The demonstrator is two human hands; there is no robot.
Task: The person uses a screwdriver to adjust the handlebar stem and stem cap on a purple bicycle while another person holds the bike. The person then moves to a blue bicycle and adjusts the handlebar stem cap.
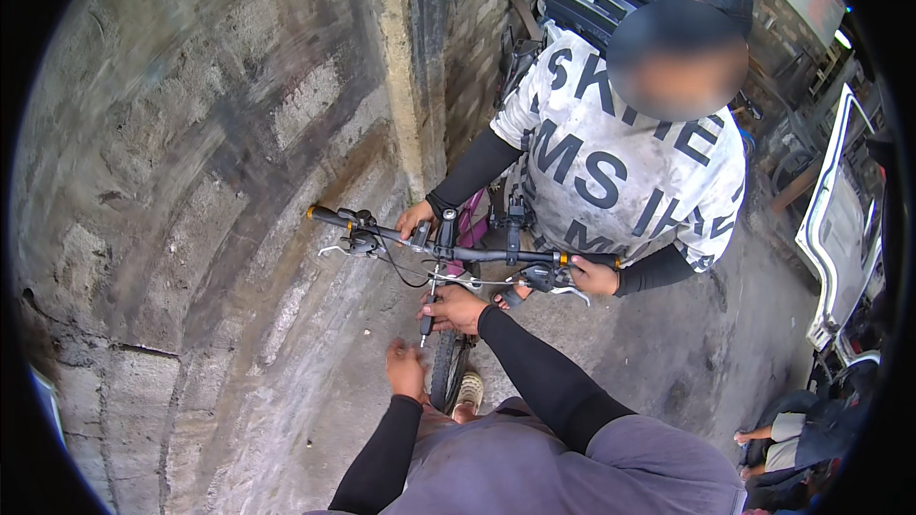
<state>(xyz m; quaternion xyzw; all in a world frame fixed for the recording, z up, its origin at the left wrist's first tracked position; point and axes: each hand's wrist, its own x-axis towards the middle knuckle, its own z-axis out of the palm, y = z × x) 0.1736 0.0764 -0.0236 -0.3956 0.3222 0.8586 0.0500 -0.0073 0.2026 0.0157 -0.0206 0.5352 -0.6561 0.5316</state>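
Note:
A bicycle handlebar point(477, 254) with black grips and orange rings spans the middle, above a black tyre point(445, 374). My right hand point(458, 310) is closed around a slim black-handled tool point(426, 320) with a silver lower tip, held upright just below the bar. Its exact kind is unclear, and a thin silver part shows above the handle. Just below and left of that tip is my left hand point(406, 372), fingers loosely bent and apart, with nothing visible in it. Silver brake levers point(572, 294) and black cables sit close to my right hand.
A co-worker in a white printed shirt point(611, 153) stands opposite, one hand point(416, 219) near the bar's middle, the other point(595, 277) at the right grip. A rough block wall point(210, 191) rises on the left. A white metal panel point(832, 238) and another person point(787, 439) are at right.

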